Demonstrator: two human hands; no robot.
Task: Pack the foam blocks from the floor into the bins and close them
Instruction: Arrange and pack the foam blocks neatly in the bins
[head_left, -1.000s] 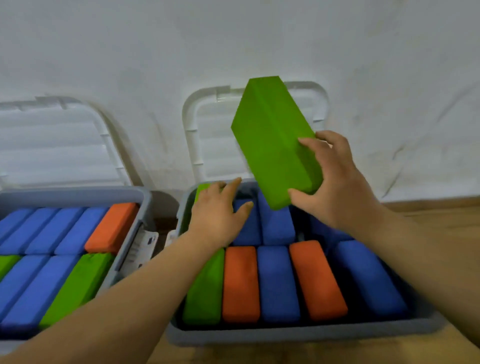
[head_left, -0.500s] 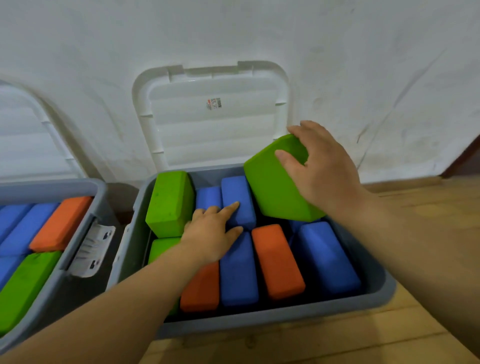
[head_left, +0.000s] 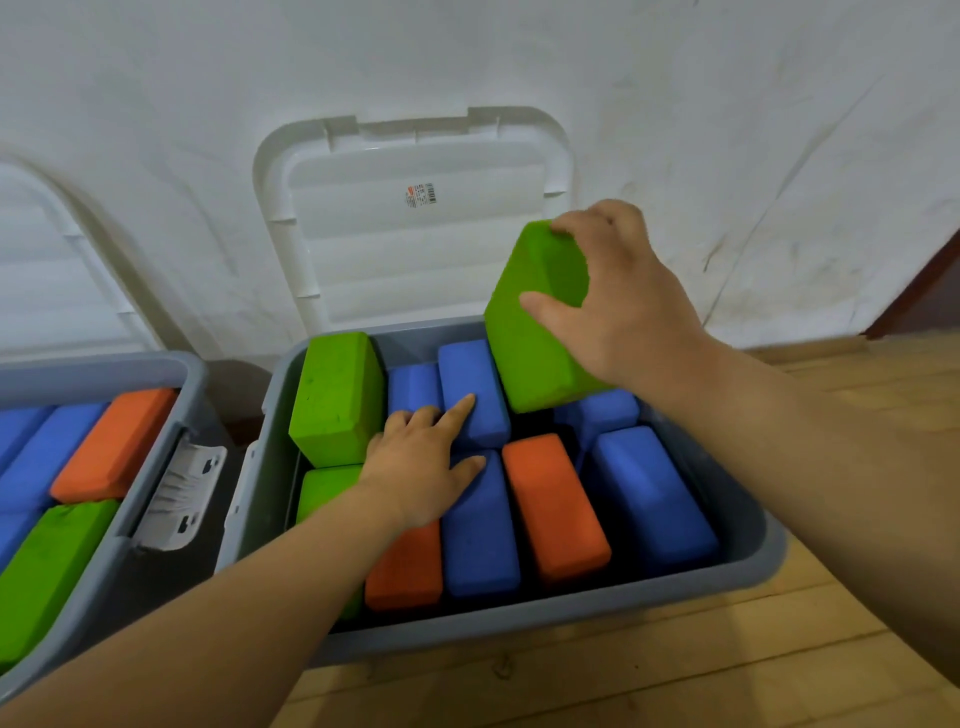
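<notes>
Right hand (head_left: 623, 306) grips a green block (head_left: 535, 332), tilted over the bin (head_left: 571, 608). Left hand (head_left: 421, 467) lies flat, fingers (head_left: 460, 410) straight, on blue blocks (head_left: 475, 389).

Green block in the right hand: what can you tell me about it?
The green block is a matte, foam-like brick with rounded edges. It is tilted, its lower end dipping into the back right of the gray bin. The right hand holds its upper end, thumb on the near face, fingers over the top. Whether it touches the blue block below is unclear.
</notes>
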